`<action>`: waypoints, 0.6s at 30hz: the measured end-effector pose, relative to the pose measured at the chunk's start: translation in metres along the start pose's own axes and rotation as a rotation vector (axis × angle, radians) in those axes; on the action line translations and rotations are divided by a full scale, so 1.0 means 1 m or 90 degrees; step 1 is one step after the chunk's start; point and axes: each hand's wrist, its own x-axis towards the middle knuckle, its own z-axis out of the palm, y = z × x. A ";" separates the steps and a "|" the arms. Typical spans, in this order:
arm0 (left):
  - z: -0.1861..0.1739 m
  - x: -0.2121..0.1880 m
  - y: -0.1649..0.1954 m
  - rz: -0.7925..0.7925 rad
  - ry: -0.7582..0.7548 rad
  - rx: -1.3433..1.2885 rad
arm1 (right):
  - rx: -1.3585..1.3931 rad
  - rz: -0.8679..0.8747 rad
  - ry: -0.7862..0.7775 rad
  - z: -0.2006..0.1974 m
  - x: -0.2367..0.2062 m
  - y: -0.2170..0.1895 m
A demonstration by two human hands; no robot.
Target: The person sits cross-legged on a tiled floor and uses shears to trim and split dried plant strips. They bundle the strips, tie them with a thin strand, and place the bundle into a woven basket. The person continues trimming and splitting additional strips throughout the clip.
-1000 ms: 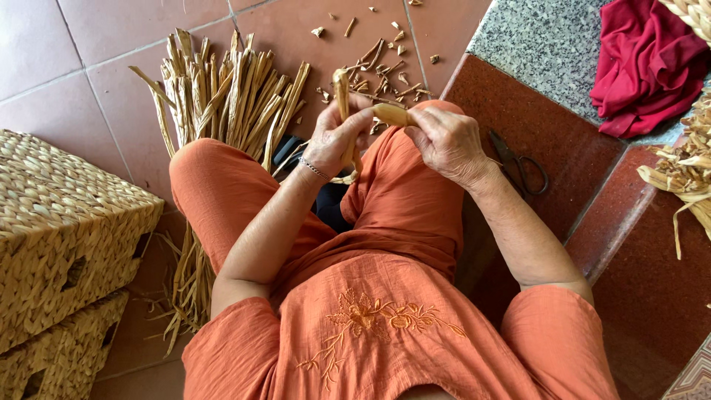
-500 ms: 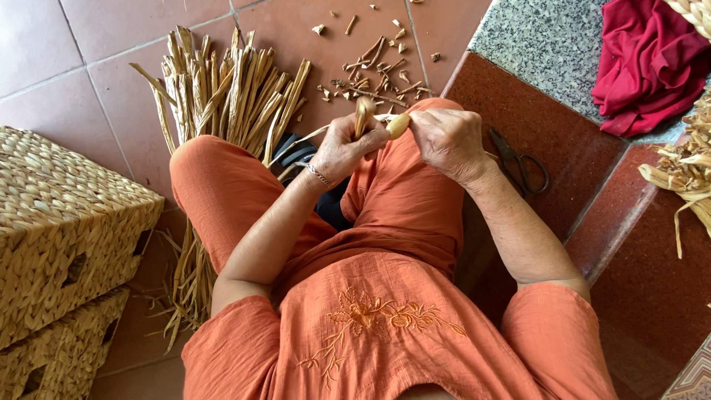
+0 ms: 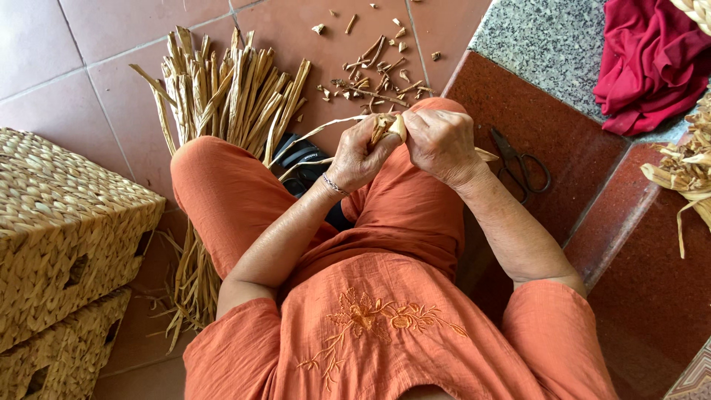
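We see left hand [image 3: 359, 155] and right hand [image 3: 442, 144] meet upper centre of frame, both pinching pale straw strip [image 3: 390, 127] (fingertips close, apparently for folding); straw bundle [image 3: 229, 96] upper left within reach; scissors [image 3: 518, 159] right of centre.

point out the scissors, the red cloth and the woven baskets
scissors [image 3: 521, 161]: head view, on the blades just above the handle loops
red cloth [image 3: 652, 63]: head view, middle of the crumpled folds
woven baskets [image 3: 63, 222]: head view, top face of the upper basket
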 end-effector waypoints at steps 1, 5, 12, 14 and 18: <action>0.002 -0.001 -0.002 -0.016 0.008 0.011 | -0.003 0.000 -0.012 0.001 -0.001 0.000; 0.008 -0.002 -0.012 -0.079 0.034 0.018 | -0.002 -0.017 -0.027 0.007 -0.003 0.001; 0.003 0.000 -0.039 -0.074 0.047 0.039 | 0.045 0.029 -0.066 0.008 0.002 -0.002; 0.001 0.000 -0.038 -0.206 0.060 -0.223 | 0.148 0.110 -0.086 -0.004 0.007 0.002; -0.007 0.003 -0.026 -0.274 0.127 -0.433 | 0.556 0.347 0.002 -0.038 0.015 0.023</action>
